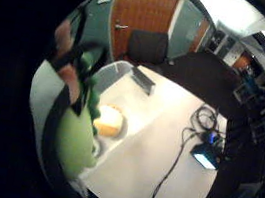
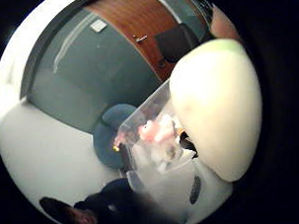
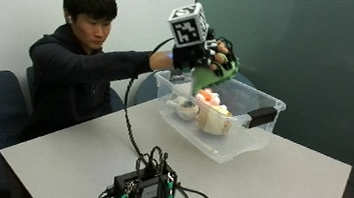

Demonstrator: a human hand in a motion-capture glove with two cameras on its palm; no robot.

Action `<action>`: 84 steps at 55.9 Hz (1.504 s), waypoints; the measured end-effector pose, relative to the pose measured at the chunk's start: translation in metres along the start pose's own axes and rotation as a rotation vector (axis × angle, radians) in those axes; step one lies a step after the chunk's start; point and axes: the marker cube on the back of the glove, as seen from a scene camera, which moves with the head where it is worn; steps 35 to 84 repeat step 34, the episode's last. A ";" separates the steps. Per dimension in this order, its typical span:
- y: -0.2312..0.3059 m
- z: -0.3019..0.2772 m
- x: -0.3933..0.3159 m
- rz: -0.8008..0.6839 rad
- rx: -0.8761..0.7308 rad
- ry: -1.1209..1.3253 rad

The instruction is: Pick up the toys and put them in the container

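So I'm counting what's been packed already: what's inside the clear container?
In the clear container lie several toys: a pink-and-white one, a cream one and a whitish one. The green toy in the right hand hangs above, hiding whatever lies behind it.

The green toy (image 3: pixel 210 77) gripped in my right hand (image 3: pixel 202 56) looks like soft, matt plush cloth. Below my hand, the container (image 3: pixel 253 138) is clear, glossy plastic with a black latch; the table (image 3: pixel 287 192) under it is smooth and matt.
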 end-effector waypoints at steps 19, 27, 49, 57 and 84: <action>0.010 -0.001 0.034 -0.022 -0.041 -0.173; 0.041 -0.044 0.059 -0.046 0.050 -0.185; 0.079 -0.067 0.077 -0.097 0.107 -0.192; 0.079 -0.067 0.077 -0.097 0.107 -0.192; 0.079 -0.067 0.077 -0.097 0.107 -0.192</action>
